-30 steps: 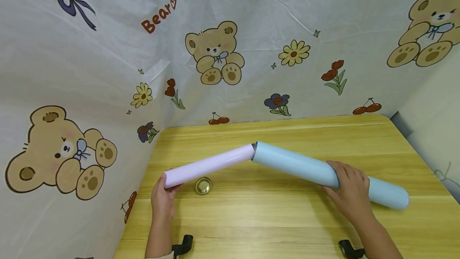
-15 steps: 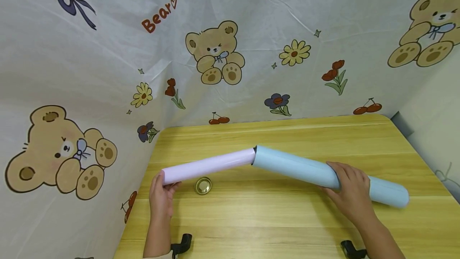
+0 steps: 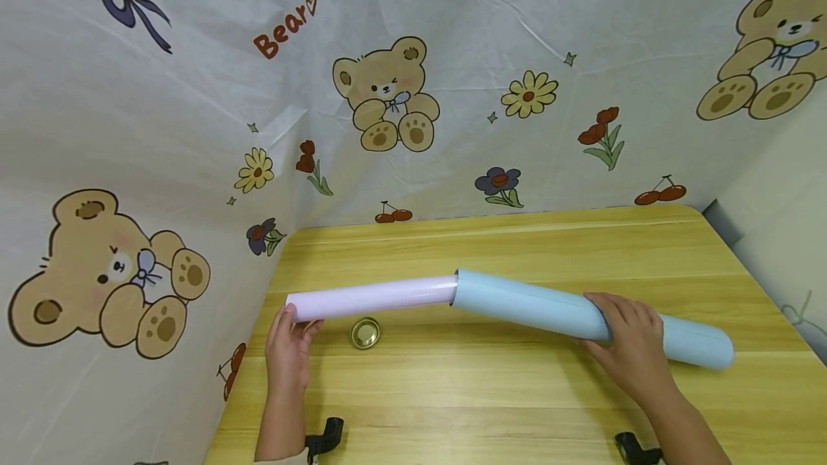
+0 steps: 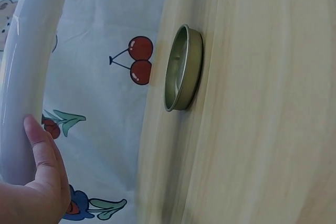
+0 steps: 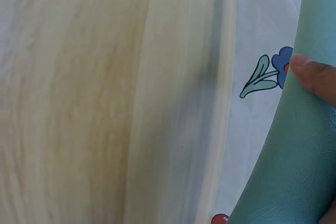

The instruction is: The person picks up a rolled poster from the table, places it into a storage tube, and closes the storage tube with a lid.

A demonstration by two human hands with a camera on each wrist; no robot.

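Note:
A glossy lilac tube (image 3: 375,296) runs across the left half of the head view, its right end inside the mouth of a wider light-blue tube (image 3: 530,300). My left hand (image 3: 288,350) grips the lilac tube's outer end; the left wrist view shows fingers (image 4: 46,156) lying against that tube (image 4: 26,77). Around the middle-right part of the blue tube my right hand (image 3: 629,343) is wrapped from above. In the right wrist view one digit (image 5: 315,77) rests on the tube's surface (image 5: 294,156). How far the lilac end reaches inside is hidden.
A small round gold tin (image 3: 365,334) sits on the wooden table (image 3: 452,393), just below the lilac tube. Behind the table hangs a pale cloth (image 3: 452,6) printed with bears and flowers. Black fittings (image 3: 326,436) show near both wrists.
My left hand has shifted slightly left and up, raising the lilac tube's outer end. Where the tubes meet has dropped, so they lie closer to one line. The dark gap there is no longer visible.

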